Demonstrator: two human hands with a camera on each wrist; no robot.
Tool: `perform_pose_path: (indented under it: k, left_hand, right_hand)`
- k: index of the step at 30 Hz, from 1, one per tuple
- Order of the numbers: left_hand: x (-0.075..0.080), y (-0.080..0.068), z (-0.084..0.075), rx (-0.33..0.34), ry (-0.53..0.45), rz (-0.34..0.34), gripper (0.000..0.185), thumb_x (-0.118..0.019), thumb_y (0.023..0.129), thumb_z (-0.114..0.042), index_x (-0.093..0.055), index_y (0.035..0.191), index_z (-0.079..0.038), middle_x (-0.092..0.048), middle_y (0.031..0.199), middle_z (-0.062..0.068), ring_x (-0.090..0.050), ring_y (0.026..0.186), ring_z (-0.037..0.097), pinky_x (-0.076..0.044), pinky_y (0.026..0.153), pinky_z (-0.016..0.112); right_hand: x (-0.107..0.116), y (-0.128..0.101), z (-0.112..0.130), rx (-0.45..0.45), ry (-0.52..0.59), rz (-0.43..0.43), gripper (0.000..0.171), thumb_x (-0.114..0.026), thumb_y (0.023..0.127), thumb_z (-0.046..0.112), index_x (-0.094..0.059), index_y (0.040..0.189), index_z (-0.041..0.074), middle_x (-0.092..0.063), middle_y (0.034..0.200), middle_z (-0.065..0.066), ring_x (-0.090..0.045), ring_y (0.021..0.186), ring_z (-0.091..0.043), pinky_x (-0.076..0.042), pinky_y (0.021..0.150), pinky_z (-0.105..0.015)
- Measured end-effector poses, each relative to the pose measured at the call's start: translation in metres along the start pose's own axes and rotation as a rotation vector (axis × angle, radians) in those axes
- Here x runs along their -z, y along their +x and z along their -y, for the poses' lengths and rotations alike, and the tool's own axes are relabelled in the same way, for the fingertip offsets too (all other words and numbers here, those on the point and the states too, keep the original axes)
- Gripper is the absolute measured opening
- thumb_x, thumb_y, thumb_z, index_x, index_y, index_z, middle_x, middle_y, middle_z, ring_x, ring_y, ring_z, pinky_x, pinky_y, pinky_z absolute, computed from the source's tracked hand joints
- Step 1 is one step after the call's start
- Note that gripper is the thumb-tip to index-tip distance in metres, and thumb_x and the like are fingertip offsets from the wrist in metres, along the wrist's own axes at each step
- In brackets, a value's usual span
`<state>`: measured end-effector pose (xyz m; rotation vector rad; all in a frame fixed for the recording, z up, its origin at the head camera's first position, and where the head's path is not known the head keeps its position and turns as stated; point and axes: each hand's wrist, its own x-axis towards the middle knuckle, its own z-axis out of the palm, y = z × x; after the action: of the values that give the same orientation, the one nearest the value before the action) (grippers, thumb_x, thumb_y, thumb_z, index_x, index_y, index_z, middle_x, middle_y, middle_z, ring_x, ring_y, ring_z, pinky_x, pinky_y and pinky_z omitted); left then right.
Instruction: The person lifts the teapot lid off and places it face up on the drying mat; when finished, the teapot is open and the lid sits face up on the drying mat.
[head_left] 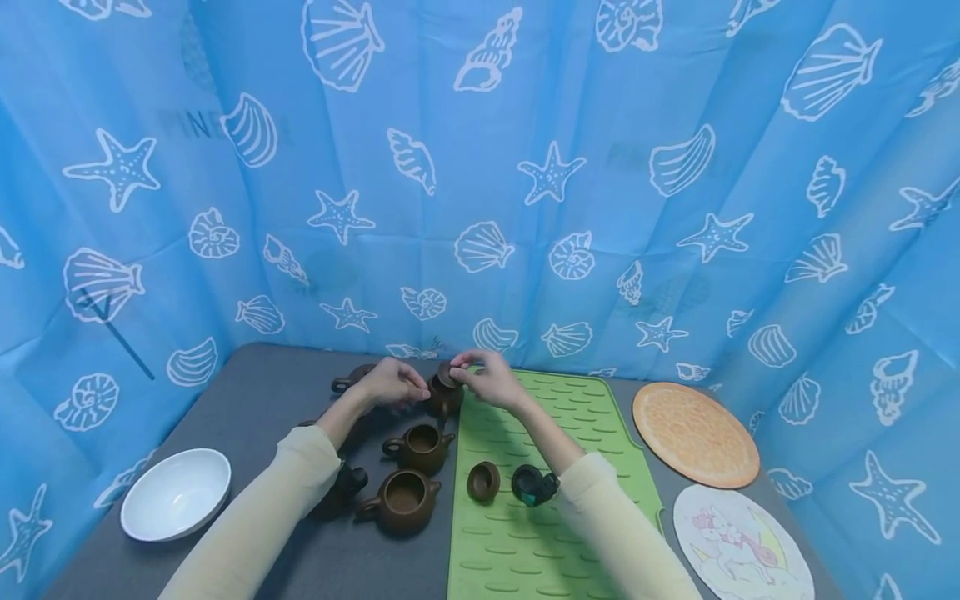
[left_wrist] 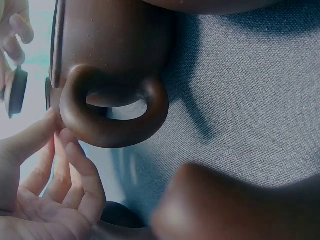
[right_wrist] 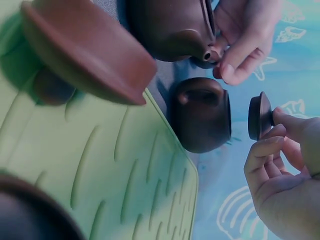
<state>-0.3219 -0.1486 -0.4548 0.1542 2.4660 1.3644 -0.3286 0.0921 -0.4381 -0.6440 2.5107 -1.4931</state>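
The right hand pinched a small brown lid just above the far teapot, at the green mat's far left corner on the worktop. The left hand, its grip loosely spread, touched that teapot's handle.

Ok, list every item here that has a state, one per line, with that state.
far teapot: upright, lid off
lid: pinched above the far teapot by the right hand
left hand: fingertips at the far teapot's side
middle teapot: upright, open, no lid
near teapot: upright, open, no lid
loose lid: lying on the green mat
white bowl: upright, empty
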Motion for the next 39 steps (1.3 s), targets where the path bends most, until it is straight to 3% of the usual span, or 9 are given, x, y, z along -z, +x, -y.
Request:
perform_pose_path:
  k: [7,12,16,24,29,39]
  left_hand:
    - [-0.004,-0.007,-0.006,-0.045,0.007,0.055,0.018,-0.082,0.097,-0.024,-0.082,0.101,-0.007,-0.079,0.097,0.007,-0.074,0.088,0.02,-0.064,0.079,0.037]
    - [-0.012,-0.01,-0.011,-0.18,0.055,0.09,0.016,-0.083,0.096,-0.022,-0.079,0.093,-0.007,-0.077,0.083,0.004,-0.071,0.075,0.017,-0.061,0.068,0.032]
    - [-0.018,-0.01,-0.015,-0.257,0.088,0.085,0.017,-0.084,0.094,-0.019,-0.077,0.088,-0.005,-0.078,0.077,0.01,-0.07,0.068,0.019,-0.055,0.06,0.028]
    - [-0.022,-0.008,-0.013,-0.227,0.088,0.023,0.02,-0.087,0.092,-0.018,-0.075,0.084,-0.004,-0.077,0.076,0.018,-0.071,0.067,0.025,-0.047,0.059,0.025]
    - [-0.021,-0.009,-0.01,-0.232,0.054,0.037,0.019,-0.086,0.093,-0.018,-0.076,0.087,-0.002,-0.08,0.079,0.017,-0.073,0.068,0.017,-0.048,0.061,0.027]
    - [-0.02,-0.01,-0.006,-0.151,-0.027,0.076,0.019,-0.084,0.095,-0.021,-0.075,0.09,-0.004,-0.078,0.077,0.006,-0.069,0.069,0.015,-0.053,0.064,0.031]
  right_hand:
    - [0.02,-0.019,0.001,-0.022,0.043,-0.009,0.023,-0.066,0.109,0.016,-0.071,0.125,0.0,-0.063,0.11,-0.011,-0.045,0.054,-0.009,-0.045,0.054,-0.029]
    - [0.036,-0.035,-0.002,-0.014,0.05,-0.006,0.024,-0.066,0.109,0.017,-0.07,0.127,0.001,-0.062,0.108,-0.009,-0.04,0.052,-0.008,-0.043,0.054,-0.031]
    - [0.049,-0.049,-0.003,-0.014,0.055,-0.002,0.025,-0.065,0.11,0.016,-0.068,0.128,-0.001,-0.063,0.099,-0.008,-0.037,0.05,-0.006,-0.041,0.053,-0.026]
    - [0.066,-0.073,-0.008,-0.042,0.035,0.008,0.027,-0.064,0.11,0.017,-0.066,0.129,-0.002,-0.061,0.086,-0.002,-0.033,0.048,-0.005,-0.038,0.051,-0.025]
    - [0.069,-0.081,-0.008,-0.052,0.033,0.013,0.026,-0.064,0.11,0.016,-0.067,0.129,-0.001,-0.057,0.078,-0.002,-0.034,0.048,-0.006,-0.039,0.051,-0.026]
    - [0.071,-0.09,-0.006,-0.064,0.056,0.027,0.026,-0.062,0.111,0.017,-0.066,0.128,-0.002,-0.049,0.066,0.001,-0.034,0.046,-0.007,-0.037,0.05,-0.026]
